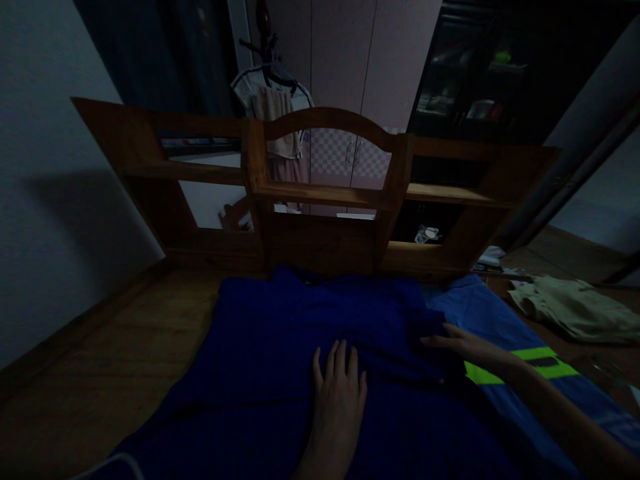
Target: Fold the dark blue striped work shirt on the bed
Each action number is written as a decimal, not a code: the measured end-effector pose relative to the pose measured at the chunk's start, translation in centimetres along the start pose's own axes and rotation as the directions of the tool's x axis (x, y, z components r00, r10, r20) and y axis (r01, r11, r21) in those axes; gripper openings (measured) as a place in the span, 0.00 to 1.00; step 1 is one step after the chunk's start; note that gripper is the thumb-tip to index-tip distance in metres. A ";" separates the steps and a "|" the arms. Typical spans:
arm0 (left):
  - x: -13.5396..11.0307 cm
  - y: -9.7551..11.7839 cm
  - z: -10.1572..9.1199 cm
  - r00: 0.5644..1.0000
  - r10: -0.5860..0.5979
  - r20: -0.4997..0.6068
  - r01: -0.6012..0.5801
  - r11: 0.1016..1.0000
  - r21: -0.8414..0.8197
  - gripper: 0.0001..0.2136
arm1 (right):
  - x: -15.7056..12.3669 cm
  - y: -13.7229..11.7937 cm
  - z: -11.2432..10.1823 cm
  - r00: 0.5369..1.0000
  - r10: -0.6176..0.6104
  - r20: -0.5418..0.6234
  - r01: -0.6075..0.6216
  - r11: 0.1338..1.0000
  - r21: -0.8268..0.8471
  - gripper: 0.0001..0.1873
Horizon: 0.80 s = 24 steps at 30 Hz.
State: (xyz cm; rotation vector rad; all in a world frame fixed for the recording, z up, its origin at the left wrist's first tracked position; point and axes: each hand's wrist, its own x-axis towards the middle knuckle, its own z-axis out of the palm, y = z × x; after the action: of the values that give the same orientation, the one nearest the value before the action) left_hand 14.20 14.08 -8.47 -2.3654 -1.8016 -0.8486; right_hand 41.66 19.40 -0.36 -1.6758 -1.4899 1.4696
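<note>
A dark blue garment (280, 333) lies spread over a wooden surface in front of me, with a few creases across it. My left hand (339, 390) rests flat on its middle, fingers spread. At the garment's right edge, my right hand (463, 343) has thumb and fingers around a fold of the dark blue cloth. Partly under that edge is a lighter blue garment (505, 320) with a bright yellow-green band. The dim light hides the finer details of the cloth.
A wooden headboard (325, 195) with open shelves stands beyond the garment. Bare wooden boards (125, 347) run along the left wall. Pale folded clothing (575, 307) lies at the right. Behind are a hung shirt (250, 87), a pink wardrobe (340, 67) and a dark cabinet (470, 73).
</note>
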 end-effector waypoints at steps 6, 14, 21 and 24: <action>-0.1 -0.1 -0.9 0.996 -0.006 0.084 0.009 1.000 -0.029 0.18 | 0.7 2.6 -1.3 0.991 0.075 -0.110 -0.078 0.997 -0.023 0.24; -0.3 0.3 -2.7 0.960 0.240 0.145 -0.225 0.967 -0.117 0.24 | 2.2 2.6 -1.3 0.958 0.164 -0.234 -0.128 0.979 0.161 0.24; -0.3 0.1 -3.1 0.936 0.273 0.223 -0.238 0.956 -0.172 0.25 | 1.1 1.1 -1.3 0.979 -0.067 -0.195 0.079 0.995 0.056 0.20; -0.3 0.2 -2.9 0.924 0.273 0.268 -0.220 0.953 -0.209 0.26 | 1.5 2.3 -2.5 0.980 -0.128 -0.156 0.122 0.991 -0.045 0.22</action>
State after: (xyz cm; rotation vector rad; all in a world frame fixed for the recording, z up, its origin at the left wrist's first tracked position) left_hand 13.23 12.75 -6.07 -2.8894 -1.5130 -0.6780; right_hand 44.64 20.81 -2.13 -1.6460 -1.5127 1.2219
